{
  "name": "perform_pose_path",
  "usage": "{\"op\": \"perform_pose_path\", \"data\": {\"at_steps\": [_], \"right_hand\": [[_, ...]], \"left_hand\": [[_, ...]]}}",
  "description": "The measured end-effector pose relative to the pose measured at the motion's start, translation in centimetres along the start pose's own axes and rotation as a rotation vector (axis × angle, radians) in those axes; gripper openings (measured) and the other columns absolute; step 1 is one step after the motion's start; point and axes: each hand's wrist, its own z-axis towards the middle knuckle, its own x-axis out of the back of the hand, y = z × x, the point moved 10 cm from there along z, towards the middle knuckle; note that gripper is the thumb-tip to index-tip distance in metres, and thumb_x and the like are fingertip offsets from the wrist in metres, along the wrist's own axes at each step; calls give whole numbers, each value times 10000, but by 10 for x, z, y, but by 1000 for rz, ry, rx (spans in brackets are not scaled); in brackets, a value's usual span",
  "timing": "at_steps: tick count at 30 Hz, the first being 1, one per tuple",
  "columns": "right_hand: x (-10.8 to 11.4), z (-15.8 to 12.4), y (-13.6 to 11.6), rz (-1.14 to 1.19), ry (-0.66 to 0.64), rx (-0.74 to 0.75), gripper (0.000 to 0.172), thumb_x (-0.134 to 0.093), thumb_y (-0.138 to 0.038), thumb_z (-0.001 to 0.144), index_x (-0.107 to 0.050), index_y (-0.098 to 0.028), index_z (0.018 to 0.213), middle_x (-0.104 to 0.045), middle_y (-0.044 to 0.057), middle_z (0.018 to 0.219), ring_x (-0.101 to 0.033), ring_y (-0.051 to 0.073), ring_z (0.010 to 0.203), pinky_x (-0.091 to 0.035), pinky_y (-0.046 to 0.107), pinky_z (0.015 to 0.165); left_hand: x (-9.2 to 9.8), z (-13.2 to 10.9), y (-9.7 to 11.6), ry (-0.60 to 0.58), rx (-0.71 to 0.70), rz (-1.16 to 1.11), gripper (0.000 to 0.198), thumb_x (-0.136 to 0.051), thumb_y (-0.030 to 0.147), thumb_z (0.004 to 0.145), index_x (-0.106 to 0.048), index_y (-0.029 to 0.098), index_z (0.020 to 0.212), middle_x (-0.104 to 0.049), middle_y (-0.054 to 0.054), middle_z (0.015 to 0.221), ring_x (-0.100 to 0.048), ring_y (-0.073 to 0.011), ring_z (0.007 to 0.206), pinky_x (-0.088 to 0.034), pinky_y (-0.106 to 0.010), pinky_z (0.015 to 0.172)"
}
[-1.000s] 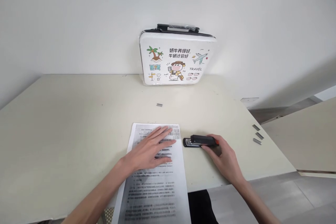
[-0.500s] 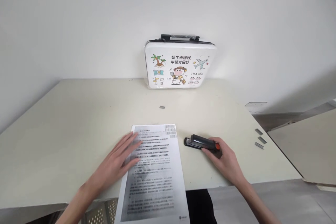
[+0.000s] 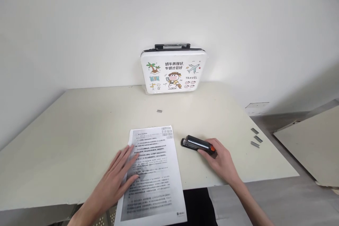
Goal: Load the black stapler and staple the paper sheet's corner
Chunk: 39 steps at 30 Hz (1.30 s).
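My left hand [image 3: 119, 171] lies flat with fingers apart on the left side of a printed sheet of paper [image 3: 156, 183], whether one sheet or a stack I cannot tell. The paper's lower end hangs over the table's front edge, and small barcode-like patches show at its top right corner. To the right of the paper, apart from it, a black stapler [image 3: 197, 144] with an orange-red part at its rear rests on the table, its nose pointing left. My right hand [image 3: 221, 159] grips the stapler's rear end between thumb and fingers.
A white cartoon-printed case [image 3: 173, 72] with a black handle leans against the wall at the back. One strip of staples [image 3: 159, 111] lies beyond the paper. Three more staple strips [image 3: 256, 138] lie near the right edge of the table [image 3: 79, 141].
My left hand has slid slightly down the paper's left side, towards me. The stapler stays in my right hand beside the paper. The camera view has shifted a little.
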Motion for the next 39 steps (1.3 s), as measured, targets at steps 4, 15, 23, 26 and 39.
{"op": "perform_pose_path", "data": {"at_steps": [4,15,23,26,39], "right_hand": [[14,-1,0,101,63,-32,354,-651,-584,954,-654,-232,985,-669,52,886,-591,206,738,-502,324,634],[54,-43,6,239,170,-131,276,-737,-492,914,-667,-250,1029,-688,45,908,-621,214,810,-520,316,720],[78,-58,24,193,303,-159,276,-759,-457,901,-664,-240,1044,-695,56,939,-632,234,873,-508,326,734],[83,-56,24,159,330,-169,264,-759,-456,899,-664,-238,1014,-680,39,904,-612,218,848,-497,316,730],[65,-42,27,98,282,-188,291,-742,-504,899,-681,-241,1007,-652,20,847,-561,196,763,-488,315,703]], "left_hand": [[-2,19,11,27,-11,7,709,-493,507,1069,-164,384,1685,-190,-20,1751,-283,-328,1579,-243,-574,1292],[-59,163,89,27,-21,-75,622,-369,598,1082,-454,240,1584,-285,-120,1720,-229,-318,1602,-143,-621,1295],[-98,280,180,48,-40,-224,630,-440,618,1047,-554,207,1511,-354,-153,1687,-256,-337,1591,-58,-658,1293],[-105,296,195,62,-58,-257,627,-405,574,1068,-526,176,1536,-335,-162,1694,-232,-351,1598,-103,-623,1304],[-48,207,57,2,-122,-742,420,-462,485,1069,-630,297,1405,-592,-41,1531,-521,-239,1449,-376,-439,1240]]}}
